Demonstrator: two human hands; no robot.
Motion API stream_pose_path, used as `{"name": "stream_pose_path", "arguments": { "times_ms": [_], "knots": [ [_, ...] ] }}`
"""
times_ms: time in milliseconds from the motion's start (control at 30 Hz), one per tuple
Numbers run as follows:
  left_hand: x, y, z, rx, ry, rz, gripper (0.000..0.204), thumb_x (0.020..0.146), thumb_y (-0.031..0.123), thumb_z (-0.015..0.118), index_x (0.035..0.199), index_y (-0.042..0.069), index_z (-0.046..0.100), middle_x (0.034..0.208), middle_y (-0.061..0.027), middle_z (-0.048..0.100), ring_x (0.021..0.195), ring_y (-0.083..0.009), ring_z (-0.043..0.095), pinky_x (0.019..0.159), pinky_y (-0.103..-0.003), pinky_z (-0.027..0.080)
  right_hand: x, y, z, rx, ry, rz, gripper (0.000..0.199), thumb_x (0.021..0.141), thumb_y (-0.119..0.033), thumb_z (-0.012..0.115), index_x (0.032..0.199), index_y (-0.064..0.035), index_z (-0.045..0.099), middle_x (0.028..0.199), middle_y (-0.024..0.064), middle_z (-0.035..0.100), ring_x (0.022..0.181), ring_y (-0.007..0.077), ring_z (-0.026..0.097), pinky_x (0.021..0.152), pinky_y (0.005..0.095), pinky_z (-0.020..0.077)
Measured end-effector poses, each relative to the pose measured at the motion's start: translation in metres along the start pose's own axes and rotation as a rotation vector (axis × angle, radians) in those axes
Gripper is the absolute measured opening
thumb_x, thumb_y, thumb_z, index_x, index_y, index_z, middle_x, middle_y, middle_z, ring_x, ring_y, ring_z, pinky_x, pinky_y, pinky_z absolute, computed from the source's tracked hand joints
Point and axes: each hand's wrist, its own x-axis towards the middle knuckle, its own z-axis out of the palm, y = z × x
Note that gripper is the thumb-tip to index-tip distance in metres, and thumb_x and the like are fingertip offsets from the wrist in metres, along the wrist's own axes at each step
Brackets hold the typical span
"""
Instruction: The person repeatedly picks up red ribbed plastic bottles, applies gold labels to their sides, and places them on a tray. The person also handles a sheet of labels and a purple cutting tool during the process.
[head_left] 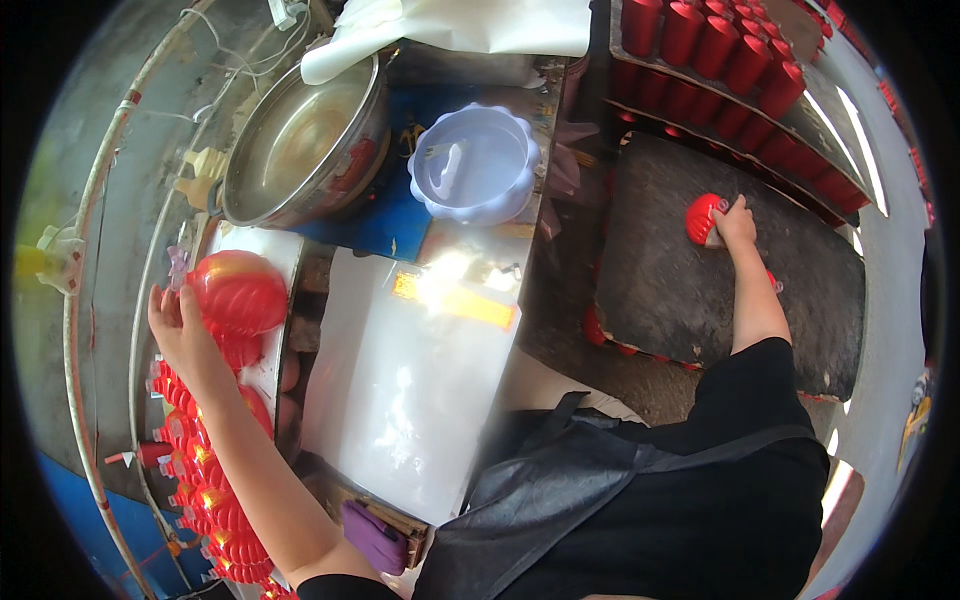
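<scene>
On the right, my right hand (pixel 737 222) grips a small red ribbed, rounded piece (pixel 703 219) over a dark padded surface (pixel 680 290). Another bit of red shows beside that forearm. At the far left, my left hand (pixel 180 325) has its fingers stretched and apart at the edge of a larger shiny red ribbed piece (pixel 238 293). Whether the fingertips press on it, I cannot tell. Below it, along my left forearm, is a pile of similar red ribbed pieces (pixel 215 490) with clear tips.
Between my arms stands a white-topped table (pixel 385 400) with an orange strip (pixel 455 301). Beyond are a large metal basin (pixel 300 150) and a pale scalloped bowl (pixel 475 165). Red cylinders (pixel 715 45) fill racks at the back right. Metal bars (pixel 75 330) edge the left; a purple cloth (pixel 372 535) lies near me.
</scene>
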Motion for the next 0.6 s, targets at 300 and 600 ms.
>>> {"name": "stream_pose_path", "arguments": {
  "times_ms": [300,600],
  "knots": [
    [-0.080,0.014,-0.085,0.169,-0.165,-0.030,0.027,0.104,0.010,0.057,0.126,-0.003,0.066,0.123,-0.0102,0.069,0.116,-0.0182,0.063,0.104,-0.031,0.047,0.024,0.006,0.039,0.042,-0.100,-0.099,0.060,0.096,-0.035,0.066,0.145,-0.0073,0.047,0.128,0.0268,0.065,0.121,0.0421,0.063,0.100,0.0496,0.0519],
    [-0.122,-0.002,-0.144,-0.040,-0.085,-0.205,0.024,0.103,0.006,0.058,0.124,-0.002,0.065,0.116,-0.0114,0.071,0.109,-0.0167,0.066,0.100,-0.031,0.051,0.009,0.004,0.036,0.046,-0.227,-0.131,0.045,0.104,-0.035,0.048,0.133,0.0000,0.050,0.124,0.0312,0.065,0.121,0.0456,0.062,0.101,0.0527,0.0491]
  ]
}}
